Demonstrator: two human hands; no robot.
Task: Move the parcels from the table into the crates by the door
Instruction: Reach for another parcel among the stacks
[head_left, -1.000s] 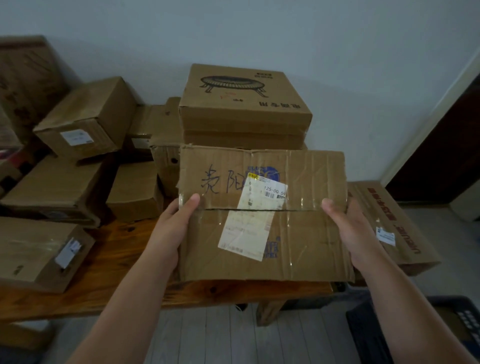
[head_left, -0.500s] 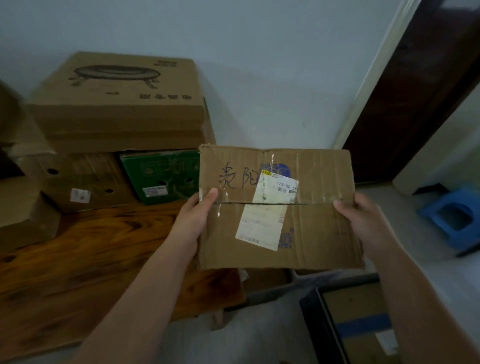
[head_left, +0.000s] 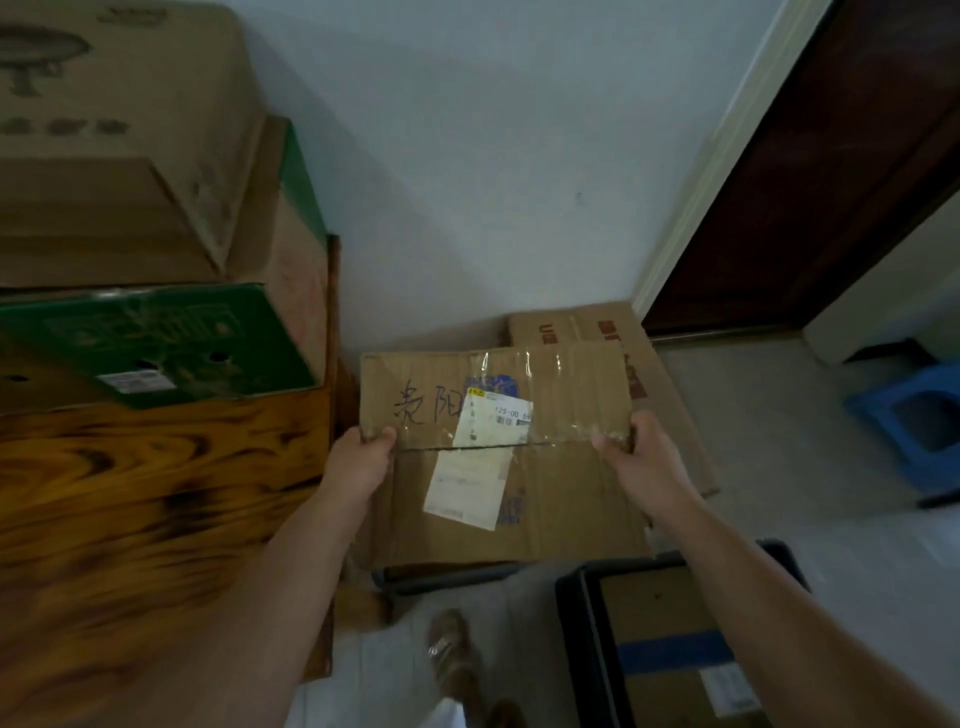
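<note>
A flat cardboard parcel sits in the middle of the frame, held in the air between both hands, to the right of the bench and off it. It lies roughly level, with handwritten characters near its upper left corner and a white shipping label stuck across the taped seam. The left hand grips the parcel's left edge and the right hand grips its right edge. On each hand the thumb presses down on the top face, while the other fingers curl round the edge and are mostly hidden beneath. The wooden bench fills the lower left of the frame. At the upper left it carries a green box, with a large brown carton stacked above it. Just behind the parcel, against the wall, lies a brown box with red print. In the lower right a dark crate holds a cardboard parcel with blue tape. A dark door stands at the upper right, and a blue stool stands at the right edge. A sandalled foot shows at the bottom centre.
</note>
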